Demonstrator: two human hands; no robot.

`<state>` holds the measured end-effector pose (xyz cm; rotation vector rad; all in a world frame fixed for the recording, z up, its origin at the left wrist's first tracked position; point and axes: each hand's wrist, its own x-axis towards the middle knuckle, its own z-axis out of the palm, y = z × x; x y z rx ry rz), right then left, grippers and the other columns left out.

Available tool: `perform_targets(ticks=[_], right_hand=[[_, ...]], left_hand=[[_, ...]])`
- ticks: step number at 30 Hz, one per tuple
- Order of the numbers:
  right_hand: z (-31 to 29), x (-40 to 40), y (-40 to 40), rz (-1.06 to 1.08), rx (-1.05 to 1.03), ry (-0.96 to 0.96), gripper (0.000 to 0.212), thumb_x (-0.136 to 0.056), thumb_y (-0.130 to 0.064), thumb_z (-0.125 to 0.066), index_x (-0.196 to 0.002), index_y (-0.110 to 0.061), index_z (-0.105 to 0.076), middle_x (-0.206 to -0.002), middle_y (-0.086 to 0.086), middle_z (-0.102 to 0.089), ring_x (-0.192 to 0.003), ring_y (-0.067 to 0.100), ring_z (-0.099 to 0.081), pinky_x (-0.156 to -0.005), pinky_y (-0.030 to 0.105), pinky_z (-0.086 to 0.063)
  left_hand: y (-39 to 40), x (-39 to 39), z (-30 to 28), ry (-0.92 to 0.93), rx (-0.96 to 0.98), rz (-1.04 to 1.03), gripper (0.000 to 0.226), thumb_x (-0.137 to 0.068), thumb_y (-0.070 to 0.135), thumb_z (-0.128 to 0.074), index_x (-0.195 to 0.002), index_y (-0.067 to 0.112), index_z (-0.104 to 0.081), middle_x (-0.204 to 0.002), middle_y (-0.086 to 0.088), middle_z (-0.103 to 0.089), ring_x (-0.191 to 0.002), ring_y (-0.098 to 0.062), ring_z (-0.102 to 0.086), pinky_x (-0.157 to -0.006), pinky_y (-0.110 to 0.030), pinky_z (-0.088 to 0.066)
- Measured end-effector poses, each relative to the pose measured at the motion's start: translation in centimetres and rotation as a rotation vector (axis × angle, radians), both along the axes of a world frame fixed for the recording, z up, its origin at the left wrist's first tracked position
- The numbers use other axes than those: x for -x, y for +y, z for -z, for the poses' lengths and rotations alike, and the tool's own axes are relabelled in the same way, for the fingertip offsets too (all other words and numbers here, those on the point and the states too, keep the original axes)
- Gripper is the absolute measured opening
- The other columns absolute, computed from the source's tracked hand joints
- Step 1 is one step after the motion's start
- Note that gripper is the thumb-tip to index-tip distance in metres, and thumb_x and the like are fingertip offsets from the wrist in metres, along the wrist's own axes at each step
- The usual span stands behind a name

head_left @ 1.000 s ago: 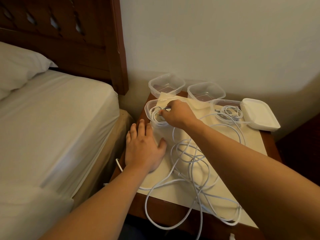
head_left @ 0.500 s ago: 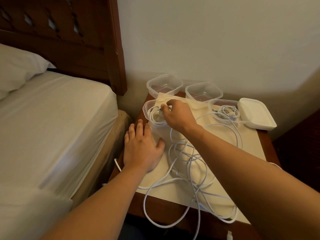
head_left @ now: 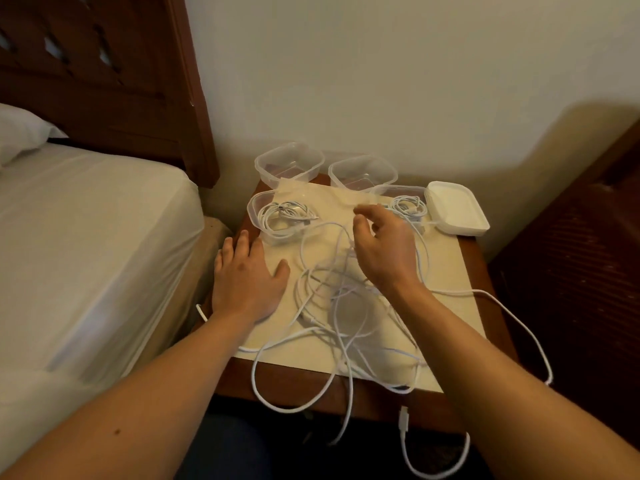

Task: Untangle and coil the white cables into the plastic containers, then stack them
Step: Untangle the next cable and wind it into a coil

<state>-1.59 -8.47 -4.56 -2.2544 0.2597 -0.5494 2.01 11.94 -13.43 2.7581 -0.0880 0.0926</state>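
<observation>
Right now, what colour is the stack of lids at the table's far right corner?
White. The lids show best in the head view, the only one here.

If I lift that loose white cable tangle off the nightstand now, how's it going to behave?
Probably floppy: the tangled cables lie in slack, crossing loops. They will likely drag as one clump, since several strands overlap. Loops already hang over the nightstand front edge, so the dangling ends may snag or swing.
</observation>
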Motion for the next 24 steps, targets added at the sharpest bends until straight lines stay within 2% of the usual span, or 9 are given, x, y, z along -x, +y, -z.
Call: perform_targets(ticks=[3,5,8,11,13,15,17,19,24], right_hand=[[-0.1,4.3,-2.5,0.054,-0.075,-0.042,0.028,-0.101,-0.02,-0.054,-0.123,-0.02,-0.07,-0.118,-0.007,-0.071,-0.108,0.006,-0.063,-0.095,0.028,-0.053],[-0.2,6.8,-4.2,0.11,-0.11,-0.051,0.027,-0.101,-0.018,-0.053,-0.123,-0.02,-0.07,-0.116,-0.008,-0.071,-0.107,0.006,-0.064,-0.094,0.025,-0.053],[0.0,9.9,-6.8,0.194,-0.116,0.016,0.029,-0.099,-0.014,-0.052,-0.121,-0.018,-0.071,-0.119,-0.005,-0.07,-0.109,0.006,-0.061,-0.096,0.027,-0.05],[0.8,12.6,-9.1,0.249,-0.098,0.114,0.034,-0.095,-0.009,-0.049,-0.121,-0.015,-0.07,-0.121,0.0,-0.07,-0.112,0.013,-0.061,-0.094,0.026,-0.045],[1.5,13.9,-10.3,0.269,-0.091,0.165,0.037,-0.094,-0.008,-0.046,-0.122,-0.015,-0.069,-0.122,0.004,-0.069,-0.114,0.019,-0.061,-0.092,0.027,-0.044],[2.5,14.2,-11.2,0.269,-0.042,0.244,0.04,-0.095,-0.008,-0.043,-0.127,-0.015,-0.065,-0.131,0.006,-0.065,-0.122,0.023,-0.058,-0.096,0.03,-0.043],[3.2,14.3,-11.9,0.248,0.049,0.336,0.044,-0.095,-0.008,-0.041,-0.134,-0.016,-0.06,-0.142,0.007,-0.056,-0.13,0.028,-0.051,-0.105,0.04,-0.043],[3.5,14.2,-12.1,0.201,0.181,0.443,0.044,-0.098,-0.01,-0.04,-0.14,-0.018,-0.053,-0.15,0.004,-0.046,-0.136,0.032,-0.042,-0.106,0.053,-0.04],[3.7,12.7,-12.7,0.051,0.361,0.581,0.054,-0.103,-0.013,-0.037,-0.155,-0.027,-0.032,-0.167,-0.003,-0.017,-0.151,0.029,-0.014,-0.112,0.06,-0.024]], left_hand=[[0.0,0.6,-0.5,-0.105,0.041,0.022,0.05,-0.096,0.047,-0.05,-0.135,0.018,-0.059,-0.153,-0.005,-0.046,-0.145,-0.03,-0.034,-0.118,-0.05,-0.027],[0.2,1.0,-0.6,-0.158,0.149,0.062,0.03,-0.093,0.031,-0.057,-0.115,0.017,-0.071,-0.138,-0.004,-0.059,-0.129,-0.027,-0.049,-0.108,-0.048,-0.04],[0.5,1.6,-1.5,-0.163,0.331,0.105,0.022,-0.09,0.017,-0.057,-0.101,0.014,-0.076,-0.125,-0.002,-0.065,-0.113,-0.026,-0.058,-0.095,-0.044,-0.05],[-0.8,2.8,-2.9,-0.222,0.403,0.159,0.018,-0.089,0.006,-0.061,-0.096,0.012,-0.076,-0.12,-0.005,-0.067,-0.111,-0.025,-0.06,-0.095,-0.043,-0.051],[-2.5,4.1,-4.1,-0.271,0.443,0.22,0.018,-0.089,0.005,-0.062,-0.095,0.013,-0.076,-0.117,-0.004,-0.069,-0.111,-0.022,-0.061,-0.095,-0.039,-0.05],[-4.4,5.4,-4.9,-0.283,0.459,0.311,0.018,-0.089,0.006,-0.061,-0.094,0.014,-0.075,-0.115,-0.003,-0.069,-0.111,-0.019,-0.06,-0.095,-0.036,-0.047],[-6.5,6.8,-5.2,-0.308,0.438,0.43,0.021,-0.085,0.009,-0.058,-0.094,0.015,-0.076,-0.113,-0.001,-0.069,-0.108,-0.021,-0.061,-0.095,-0.036,-0.047],[-8.5,8.1,-5.0,-0.342,0.379,0.55,0.026,-0.078,0.012,-0.057,-0.095,0.017,-0.076,-0.114,-0.001,-0.069,-0.107,-0.024,-0.061,-0.094,-0.039,-0.048],[-12.0,10.2,-3.3,-0.316,0.105,0.772,0.042,-0.078,0.028,-0.052,-0.115,0.02,-0.071,-0.135,-0.004,-0.061,-0.121,-0.031,-0.057,-0.096,-0.048,-0.048]])
